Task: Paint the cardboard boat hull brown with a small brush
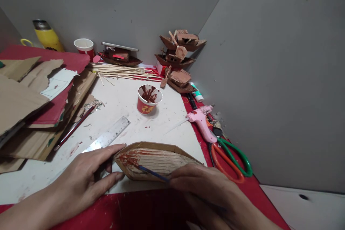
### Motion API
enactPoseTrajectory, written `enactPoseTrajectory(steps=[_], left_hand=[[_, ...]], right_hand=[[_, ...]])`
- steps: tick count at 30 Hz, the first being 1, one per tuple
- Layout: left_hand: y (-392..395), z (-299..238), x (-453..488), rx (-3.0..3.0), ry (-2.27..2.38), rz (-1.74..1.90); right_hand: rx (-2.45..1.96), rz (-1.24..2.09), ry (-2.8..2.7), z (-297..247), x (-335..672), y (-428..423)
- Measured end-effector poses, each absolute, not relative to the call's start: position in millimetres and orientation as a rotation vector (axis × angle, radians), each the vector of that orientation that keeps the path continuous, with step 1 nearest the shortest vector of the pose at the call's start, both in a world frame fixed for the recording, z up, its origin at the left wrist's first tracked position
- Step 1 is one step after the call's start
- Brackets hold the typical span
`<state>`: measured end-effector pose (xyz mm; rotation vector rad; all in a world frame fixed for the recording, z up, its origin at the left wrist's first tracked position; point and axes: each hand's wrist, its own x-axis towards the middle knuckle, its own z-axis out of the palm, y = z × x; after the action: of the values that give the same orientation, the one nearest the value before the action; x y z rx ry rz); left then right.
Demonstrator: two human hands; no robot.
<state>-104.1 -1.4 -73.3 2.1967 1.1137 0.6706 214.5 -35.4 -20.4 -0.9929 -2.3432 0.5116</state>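
A small cardboard boat hull (161, 159) lies near the front of the white sheet. Its ridged floor is smeared with reddish-brown paint toward the left tip. My left hand (90, 174) steadies that tip, index finger along the far side and thumb along the near side. My right hand (205, 187) grips a blue-handled paintbrush (153, 173), whose tip touches the painted part of the floor. The right fingertips are partly hidden. Beyond the hull stands a red and white paper cup (147, 106) with brown paint streaked inside.
Cardboard pieces (29, 140) are stacked at left, beside a clear ruler (107, 134). Several brown model boats (180, 79) and thin sticks (121, 70) sit at the back. A pink glue gun (203, 124) and scissors (228, 161) lie along the right, near the grey wall.
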Motion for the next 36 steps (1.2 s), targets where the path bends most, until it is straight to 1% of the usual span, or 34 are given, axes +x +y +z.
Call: enactPoseTrajectory(steps=[5,14,19,27,33,36], left_hand=[[-1.8,-73.6,-104.9,2.2,1.12,0.684],[-2.0,-75.3,-104.8,2.179,1.113,0.651],[-1.7,-74.3,-104.9,2.181,1.116,0.645],[-1.3,-74.0,-103.7,2.188,1.111,0.672],[-2.2,-72.3,-104.9,2.182,1.109,0.663],[-1.5,-72.7,-104.4,2.174,1.109,0.656]], right_hand=[[-1.025,0.384,-2.274,-17.0,213.7,-32.1],[-0.935,0.414,-2.413,-21.7,209.8,-32.2],[-0.974,0.205,-2.272,-20.5,211.0,-33.0],[-0.922,0.317,-2.394,-27.2,213.5,-34.9],[-0.99,0.185,-2.275,-21.4,210.4,-35.0],[-0.977,0.228,-2.334,-14.7,207.1,-31.1]])
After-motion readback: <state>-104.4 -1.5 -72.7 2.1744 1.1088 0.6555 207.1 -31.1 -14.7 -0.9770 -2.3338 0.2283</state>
